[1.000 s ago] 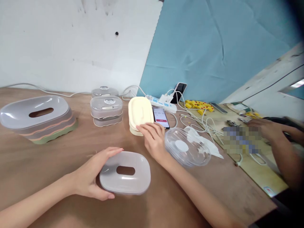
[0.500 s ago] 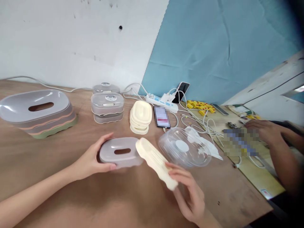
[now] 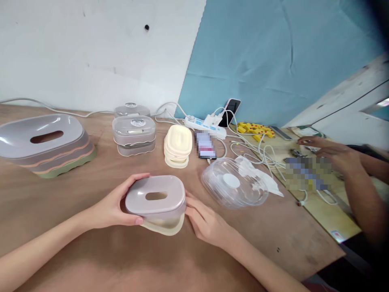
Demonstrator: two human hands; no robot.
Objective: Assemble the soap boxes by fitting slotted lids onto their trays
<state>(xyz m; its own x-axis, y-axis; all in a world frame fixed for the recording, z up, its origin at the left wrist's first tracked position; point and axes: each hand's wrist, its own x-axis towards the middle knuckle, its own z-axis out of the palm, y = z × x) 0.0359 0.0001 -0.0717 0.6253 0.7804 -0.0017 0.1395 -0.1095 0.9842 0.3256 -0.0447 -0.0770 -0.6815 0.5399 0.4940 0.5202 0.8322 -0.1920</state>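
A grey-mauve oval plastic cover (image 3: 136, 202) with a slot in its top is between my hands, low over the table. My left hand (image 3: 117, 202) grips its left end, thumb along the front. Beneath it sits a cream wavy-edged base (image 3: 168, 229), its front rim showing below the cover. At the right end is my right hand (image 3: 203, 219), fingers bent against the cover and base; its fingertips are partly hidden behind them. Several cream bases (image 3: 179, 140) stand stacked beyond the cover. Clear plastic lids (image 3: 212, 182) lie to the right.
At the left, larger slotted covers (image 3: 18, 138) are stacked. Small boxes with clear lids (image 3: 133, 132) stand near the wall. A phone (image 3: 205, 144), a power strip (image 3: 197, 123) and white cables (image 3: 267, 156) lie behind. Another person's hand (image 3: 337, 154) works at the right.
My right hand has brought the cream base leftward and under the grey cover; before, it was held tilted at the cover's right. My left hand keeps its grip on the cover.
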